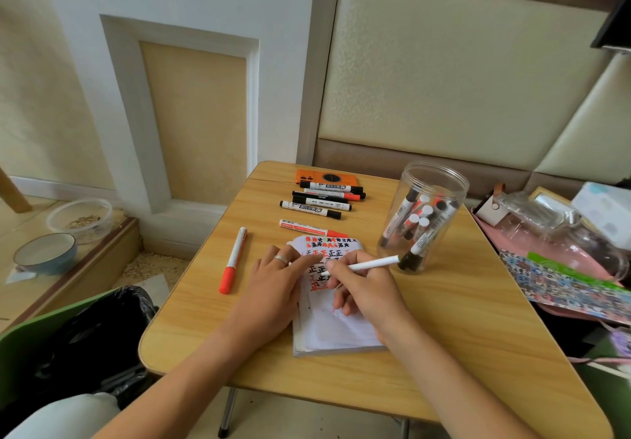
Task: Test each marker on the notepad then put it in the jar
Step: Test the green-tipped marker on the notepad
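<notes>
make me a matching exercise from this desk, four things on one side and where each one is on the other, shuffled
Things:
1. jar
2. red-capped marker
3. notepad
4. orange device

Places:
A. under both hands
B. far edge of the table, behind the row of markers
C. lying alone, left of the left hand
D. upright, right of the notepad, markers inside

Pairs: 1-D, 2-C, 3-A, 4-B
</notes>
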`<state>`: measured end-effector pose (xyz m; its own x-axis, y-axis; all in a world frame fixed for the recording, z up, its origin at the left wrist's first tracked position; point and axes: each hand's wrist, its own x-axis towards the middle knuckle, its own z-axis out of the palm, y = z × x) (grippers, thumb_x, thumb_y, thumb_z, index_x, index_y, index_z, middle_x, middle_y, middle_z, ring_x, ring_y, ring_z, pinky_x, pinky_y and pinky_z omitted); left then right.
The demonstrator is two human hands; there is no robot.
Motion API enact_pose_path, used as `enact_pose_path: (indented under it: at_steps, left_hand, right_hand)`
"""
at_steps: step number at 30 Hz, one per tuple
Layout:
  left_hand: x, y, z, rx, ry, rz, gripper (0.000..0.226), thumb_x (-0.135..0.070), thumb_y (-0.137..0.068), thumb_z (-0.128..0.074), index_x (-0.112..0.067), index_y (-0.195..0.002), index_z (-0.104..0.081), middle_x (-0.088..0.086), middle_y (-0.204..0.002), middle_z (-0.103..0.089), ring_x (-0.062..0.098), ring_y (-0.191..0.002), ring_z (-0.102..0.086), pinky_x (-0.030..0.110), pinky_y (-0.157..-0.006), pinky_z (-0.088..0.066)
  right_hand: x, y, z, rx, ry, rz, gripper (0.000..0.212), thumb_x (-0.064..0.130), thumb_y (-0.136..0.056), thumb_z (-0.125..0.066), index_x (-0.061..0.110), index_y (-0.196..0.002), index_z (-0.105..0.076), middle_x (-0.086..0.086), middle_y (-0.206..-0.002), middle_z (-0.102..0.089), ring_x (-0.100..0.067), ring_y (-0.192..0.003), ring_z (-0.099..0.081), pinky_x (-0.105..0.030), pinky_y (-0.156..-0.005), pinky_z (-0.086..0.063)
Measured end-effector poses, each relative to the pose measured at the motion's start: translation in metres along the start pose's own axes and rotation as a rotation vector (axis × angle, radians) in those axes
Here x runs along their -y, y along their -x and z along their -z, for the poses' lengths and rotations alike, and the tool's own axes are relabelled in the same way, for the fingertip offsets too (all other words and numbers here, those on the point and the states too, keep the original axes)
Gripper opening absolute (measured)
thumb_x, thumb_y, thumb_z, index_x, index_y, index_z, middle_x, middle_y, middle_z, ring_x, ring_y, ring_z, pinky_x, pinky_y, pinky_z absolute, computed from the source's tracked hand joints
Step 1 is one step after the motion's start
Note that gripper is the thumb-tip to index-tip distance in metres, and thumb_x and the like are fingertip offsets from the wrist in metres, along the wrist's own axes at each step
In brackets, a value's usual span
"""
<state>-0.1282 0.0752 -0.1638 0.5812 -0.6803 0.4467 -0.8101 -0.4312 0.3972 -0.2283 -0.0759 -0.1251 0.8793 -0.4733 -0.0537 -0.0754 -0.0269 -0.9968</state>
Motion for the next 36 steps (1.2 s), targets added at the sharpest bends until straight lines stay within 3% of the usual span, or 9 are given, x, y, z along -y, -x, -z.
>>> enact_pose_path:
  at_steps: [6, 12, 17, 23, 28, 30, 33, 36]
  left_hand:
    - [-0.003, 0.000, 0.006, -0.078, 0.149, -0.002, 0.043, -0.005, -0.099, -0.052, -0.024, -0.137, -0.053, -0.012, -0.108, -0.053, 0.014, -0.101, -0.044, 0.036, -0.086, -0.045]
    - [-0.006, 0.002, 0.010, -0.072, 0.228, -0.039, 0.037, -0.009, -0.100, -0.054, -0.025, -0.134, -0.052, -0.015, -0.108, -0.053, 0.011, -0.104, -0.047, 0.031, -0.089, -0.045]
    - [-0.004, 0.002, 0.010, -0.106, 0.286, 0.002, 0.036, -0.006, -0.099, -0.055, -0.023, -0.131, -0.052, -0.015, -0.104, -0.054, 0.009, -0.102, -0.050, 0.029, -0.084, -0.047]
    - [-0.007, 0.004, 0.014, -0.060, 0.322, -0.054, 0.031, -0.010, -0.100, -0.056, -0.022, -0.128, -0.053, -0.013, -0.106, -0.055, 0.002, -0.101, -0.051, 0.012, -0.083, -0.039]
    - [-0.009, 0.004, 0.016, -0.047, 0.365, -0.113, 0.015, -0.017, -0.097, -0.065, -0.023, -0.110, -0.061, -0.012, -0.100, -0.054, 0.007, -0.090, -0.053, 0.017, -0.075, -0.043]
    - [-0.009, 0.004, 0.016, -0.060, 0.366, -0.094, 0.010, -0.017, -0.096, -0.066, -0.023, -0.103, -0.062, -0.013, -0.097, -0.054, 0.008, -0.085, -0.053, 0.018, -0.072, -0.043]
    - [-0.009, 0.004, 0.016, -0.091, 0.346, -0.057, 0.009, -0.015, -0.097, -0.065, -0.023, -0.100, -0.061, -0.015, -0.095, -0.052, 0.008, -0.082, -0.052, 0.017, -0.070, -0.041]
    - [-0.010, 0.004, 0.015, -0.102, 0.334, -0.014, 0.009, -0.016, -0.097, -0.065, -0.024, -0.099, -0.060, -0.017, -0.095, -0.050, 0.005, -0.081, -0.050, 0.012, -0.067, -0.037]
  right_hand:
    - [0.000, 0.002, -0.002, 0.007, -0.014, 0.009, 0.028, 0.019, -0.094, -0.074, -0.005, -0.098, -0.061, -0.008, -0.070, -0.064, -0.017, -0.045, -0.055, -0.024, -0.039, -0.039]
    - [0.001, 0.003, -0.002, 0.044, -0.021, 0.044, 0.026, 0.018, -0.095, -0.072, -0.005, -0.096, -0.060, -0.008, -0.072, -0.066, -0.017, -0.046, -0.055, -0.022, -0.039, -0.038]
    - [-0.002, 0.001, 0.001, 0.005, -0.087, 0.060, 0.017, 0.015, -0.097, -0.068, 0.007, -0.084, -0.059, -0.010, -0.070, -0.062, -0.018, -0.048, -0.053, -0.024, -0.039, -0.036]
    - [-0.002, 0.001, 0.001, 0.107, -0.038, 0.080, 0.013, 0.013, -0.094, -0.072, 0.006, -0.090, -0.062, -0.010, -0.073, -0.067, -0.016, -0.048, -0.055, -0.020, -0.040, -0.037]
    - [-0.001, 0.002, 0.001, 0.163, -0.021, 0.074, 0.012, 0.012, -0.094, -0.073, 0.006, -0.094, -0.062, -0.011, -0.073, -0.069, -0.016, -0.048, -0.057, -0.019, -0.040, -0.037]
    - [0.000, 0.002, 0.002, 0.176, -0.020, 0.047, 0.020, 0.022, -0.093, -0.074, 0.005, -0.095, -0.062, -0.010, -0.075, -0.069, -0.018, -0.051, -0.058, -0.020, -0.041, -0.038]
    - [0.004, 0.000, 0.004, 0.098, -0.105, -0.021, 0.049, 0.046, -0.089, -0.071, 0.001, -0.106, -0.063, -0.011, -0.075, -0.067, -0.021, -0.056, -0.060, -0.025, -0.044, -0.041]
    - [0.005, -0.006, 0.011, -0.072, -0.318, -0.081, 0.028, 0.034, -0.097, -0.068, 0.006, -0.102, -0.064, -0.009, -0.075, -0.068, -0.019, -0.055, -0.060, -0.023, -0.043, -0.043]
